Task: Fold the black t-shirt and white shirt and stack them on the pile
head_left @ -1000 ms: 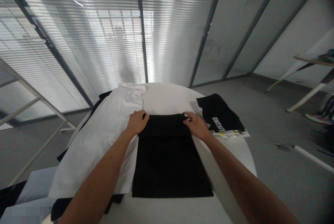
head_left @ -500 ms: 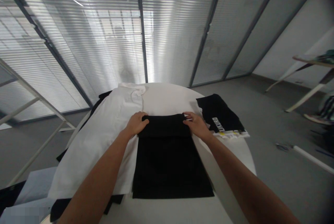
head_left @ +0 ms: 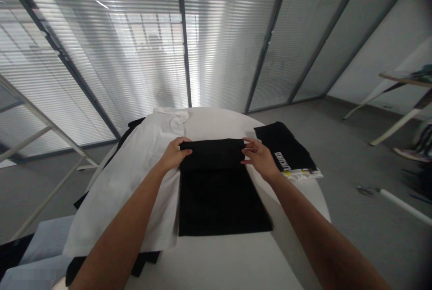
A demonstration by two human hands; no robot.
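A black folded garment [head_left: 219, 202] lies lengthwise on the round white table, its far end turned over into a band. At the far left corner of that band, my left hand [head_left: 173, 154] pinches the cloth between thumb and fingers. My right hand [head_left: 261, 157] grips the far right corner, with the fingers along the edge and the thumb lower down. Left of the garment, a white shirt [head_left: 124, 186] is spread out, partly under my left forearm. Another folded black garment [head_left: 283, 146] with white lettering sits to the right, on top of whitish cloth.
The white table [head_left: 216, 121] has bare surface behind and in front of the garment. Dark cloth [head_left: 148, 258] shows beneath the white shirt. A pale metal frame [head_left: 50, 123] stands at left, a glass wall with blinds behind. Another table [head_left: 401, 78] is at far right.
The black garment has slid away from me, its near edge now farther up the table. Its turned-over band looks deeper. My right hand has shifted slightly right with its fingers more spread.
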